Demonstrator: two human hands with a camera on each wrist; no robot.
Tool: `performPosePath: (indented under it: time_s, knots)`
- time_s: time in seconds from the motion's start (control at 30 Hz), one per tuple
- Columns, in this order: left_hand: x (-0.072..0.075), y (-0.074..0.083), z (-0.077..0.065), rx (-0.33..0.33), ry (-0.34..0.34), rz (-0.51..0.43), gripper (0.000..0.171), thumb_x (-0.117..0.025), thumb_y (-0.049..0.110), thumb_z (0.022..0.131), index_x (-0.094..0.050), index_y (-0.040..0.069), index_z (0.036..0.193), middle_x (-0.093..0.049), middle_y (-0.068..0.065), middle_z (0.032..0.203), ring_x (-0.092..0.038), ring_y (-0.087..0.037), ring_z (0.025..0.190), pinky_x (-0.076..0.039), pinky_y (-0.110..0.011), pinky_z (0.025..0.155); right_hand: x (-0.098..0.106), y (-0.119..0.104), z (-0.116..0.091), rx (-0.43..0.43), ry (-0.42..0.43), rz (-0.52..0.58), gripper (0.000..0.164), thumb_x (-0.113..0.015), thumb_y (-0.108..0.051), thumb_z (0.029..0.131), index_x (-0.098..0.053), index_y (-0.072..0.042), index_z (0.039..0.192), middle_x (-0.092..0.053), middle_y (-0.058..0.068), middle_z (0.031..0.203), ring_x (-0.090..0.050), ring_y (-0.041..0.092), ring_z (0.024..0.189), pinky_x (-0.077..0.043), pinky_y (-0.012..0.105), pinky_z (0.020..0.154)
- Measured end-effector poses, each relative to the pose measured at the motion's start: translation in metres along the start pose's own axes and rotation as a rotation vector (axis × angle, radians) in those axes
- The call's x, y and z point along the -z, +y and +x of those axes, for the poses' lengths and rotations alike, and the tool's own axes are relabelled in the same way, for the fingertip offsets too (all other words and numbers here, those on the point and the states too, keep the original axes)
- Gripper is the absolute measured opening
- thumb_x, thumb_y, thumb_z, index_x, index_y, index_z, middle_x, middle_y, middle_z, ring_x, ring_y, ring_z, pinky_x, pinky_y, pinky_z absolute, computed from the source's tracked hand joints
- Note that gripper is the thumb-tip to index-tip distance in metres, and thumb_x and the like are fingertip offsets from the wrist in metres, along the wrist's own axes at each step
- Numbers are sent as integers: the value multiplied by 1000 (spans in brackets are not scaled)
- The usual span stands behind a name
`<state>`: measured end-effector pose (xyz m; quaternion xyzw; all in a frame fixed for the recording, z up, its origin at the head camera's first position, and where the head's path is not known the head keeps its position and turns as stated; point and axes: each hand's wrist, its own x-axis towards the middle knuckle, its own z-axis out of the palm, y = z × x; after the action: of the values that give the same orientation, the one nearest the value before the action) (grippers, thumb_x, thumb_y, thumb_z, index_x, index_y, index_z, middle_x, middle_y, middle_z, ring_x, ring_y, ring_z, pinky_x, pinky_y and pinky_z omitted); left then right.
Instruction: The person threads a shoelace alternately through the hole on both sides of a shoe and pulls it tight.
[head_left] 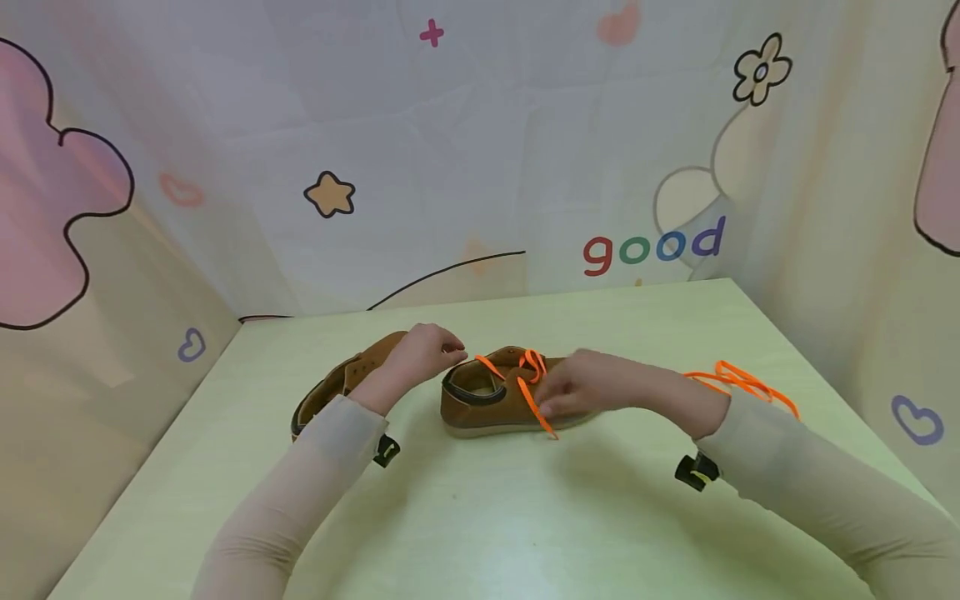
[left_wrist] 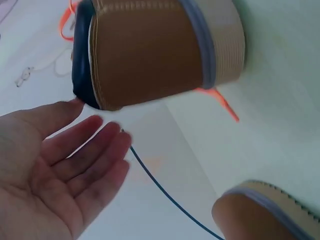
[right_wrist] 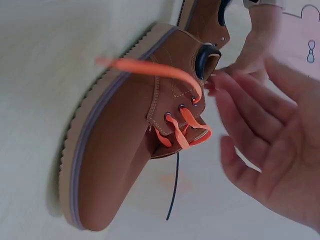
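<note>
A brown shoe [head_left: 487,414] with a dark collar lies sole down, heel to the left and toe to the right. Its orange lace [right_wrist: 150,69] runs through eyelets, and one end hangs over the near side. At the heel, my left hand [left_wrist: 60,170] has its fingers extended and holds nothing; the thumb tip is right at the collar in the left wrist view. My right hand [right_wrist: 270,130] is beside the lacing with loosely bent fingers around nothing, and hides much of the toe in the head view.
A second brown shoe [head_left: 375,350], its eyelets unlaced, stands to the left, partly behind my left arm. Another orange lace [head_left: 750,385] lies loose on the pale table [head_left: 480,517] to the right. A printed curtain [head_left: 465,150] hangs behind and along the sides.
</note>
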<state>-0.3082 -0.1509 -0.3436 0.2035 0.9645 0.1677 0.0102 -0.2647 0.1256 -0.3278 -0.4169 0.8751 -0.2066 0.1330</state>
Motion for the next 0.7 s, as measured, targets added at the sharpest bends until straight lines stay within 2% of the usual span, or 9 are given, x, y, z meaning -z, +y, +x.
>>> performPosePath:
  time_s: [0.1, 0.17, 0.23, 0.33, 0.4, 0.47, 0.5, 0.6, 0.7]
  knots:
    - [5, -4, 5, 44, -71, -7, 24, -66, 23, 100, -81, 4, 104, -80, -11, 99, -68, -17, 80, -54, -29, 71, 6, 0, 27, -39, 173, -6, 22, -64, -20, 101, -76, -5, 112, -78, 7, 100, -66, 16, 87, -55, 32, 81]
    - [6, -3, 8, 70, -114, -18, 24, -68, 24, 99, -82, 4, 101, -80, -10, 93, -63, -14, 74, -51, -27, 67, 9, 2, 50, -82, 228, -37, 24, -62, -22, 102, -76, -5, 111, -78, 7, 101, -65, 18, 89, -54, 34, 83]
    - [6, -2, 11, 86, -132, -17, 23, -70, 23, 98, -82, 4, 99, -80, -10, 91, -63, -13, 72, -51, -26, 67, 10, 6, 75, -128, 205, -73, 27, -61, -27, 103, -77, -6, 109, -77, 2, 97, -64, 16, 87, -52, 31, 82]
    - [3, 1, 13, 95, -131, 0, 20, -73, 22, 96, -83, 4, 97, -80, -8, 91, -61, -11, 72, -51, -24, 67, 7, 14, 107, -176, 65, -104, 33, -59, -32, 103, -78, -5, 100, -64, -5, 74, -53, 10, 69, -43, 22, 68]
    - [1, 3, 14, 90, -122, 13, 18, -73, 20, 95, -83, 4, 95, -80, -8, 89, -57, -11, 69, -47, -23, 64, 6, 18, 122, -186, -11, -81, 32, -59, -28, 103, -79, -4, 98, -56, -7, 68, -44, 7, 64, -37, 20, 64]
    - [0, 5, 14, 77, -115, 23, 17, -73, 18, 95, -83, 5, 93, -79, -7, 87, -53, -10, 67, -42, -22, 61, 4, 20, 130, -197, -30, -27, 28, -59, -22, 101, -80, -3, 100, -63, -4, 70, -45, 7, 66, -37, 19, 65]
    - [-1, 6, 13, 68, -110, 28, 17, -73, 18, 95, -83, 5, 93, -79, -7, 86, -52, -10, 67, -41, -21, 60, 4, 21, 132, -201, -17, 10, 27, -59, -18, 101, -80, -2, 102, -70, -1, 77, -50, 8, 70, -40, 19, 68]
    - [-1, 6, 12, 56, -99, 49, 15, -72, 16, 95, -83, 4, 92, -77, -6, 83, -49, -10, 67, -39, -21, 60, 8, 17, 133, -224, 89, 146, 27, -58, -14, 101, -79, 0, 110, -79, 13, 106, -68, 15, 90, -52, 25, 84]
    - [0, 5, 10, 66, -91, 70, 14, -73, 15, 94, -83, 5, 94, -78, -6, 86, -51, -11, 69, -42, -22, 63, 15, 11, 130, -280, 206, 346, 29, -56, -17, 105, -76, 3, 114, -78, 18, 109, -74, 19, 95, -56, 32, 89]
